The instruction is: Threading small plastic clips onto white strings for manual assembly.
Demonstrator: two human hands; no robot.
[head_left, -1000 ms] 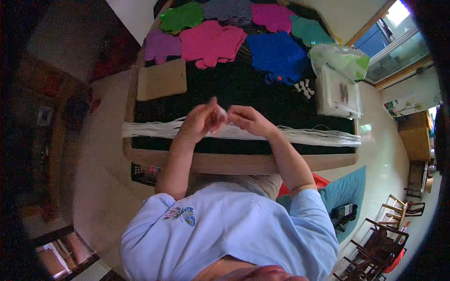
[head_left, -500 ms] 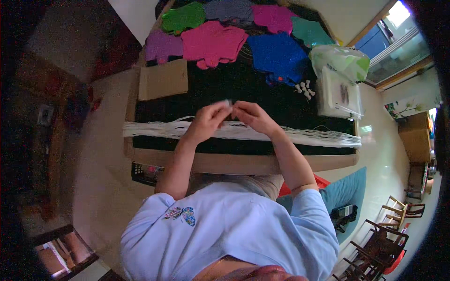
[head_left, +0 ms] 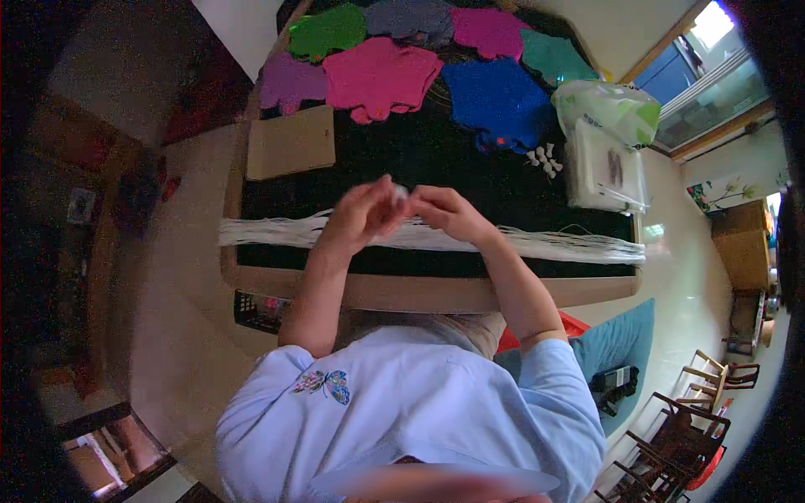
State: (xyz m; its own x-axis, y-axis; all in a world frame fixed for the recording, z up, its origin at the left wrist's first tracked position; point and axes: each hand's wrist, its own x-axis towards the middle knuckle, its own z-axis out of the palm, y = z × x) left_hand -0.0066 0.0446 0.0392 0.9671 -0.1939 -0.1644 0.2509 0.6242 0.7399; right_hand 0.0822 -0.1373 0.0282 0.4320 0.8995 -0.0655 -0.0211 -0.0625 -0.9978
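Note:
Above the near part of the dark tabletop, my left hand and my right hand meet with fingertips close together. A small white thing shows at the curled fingers of my left hand, which are smeared by motion; its kind cannot be made out. My right thumb and fingers are pinched at its edge, and what they grip is too small to tell. Under both hands a long bundle of white cords stretches across the table from side to side. Several small white knotted pieces lie farther off to the right.
Folded cloth-like pieces, among them a pink one and a blue one, line the far side. A cardboard sheet lies left; clear plastic packets and a plastic bag stand right. The table's padded edge is near my body.
My left hand has turned and drawn slightly to the left and down, its fingers lifting. The white thing between the hands has shifted a little lower. My right hand has hardly moved.

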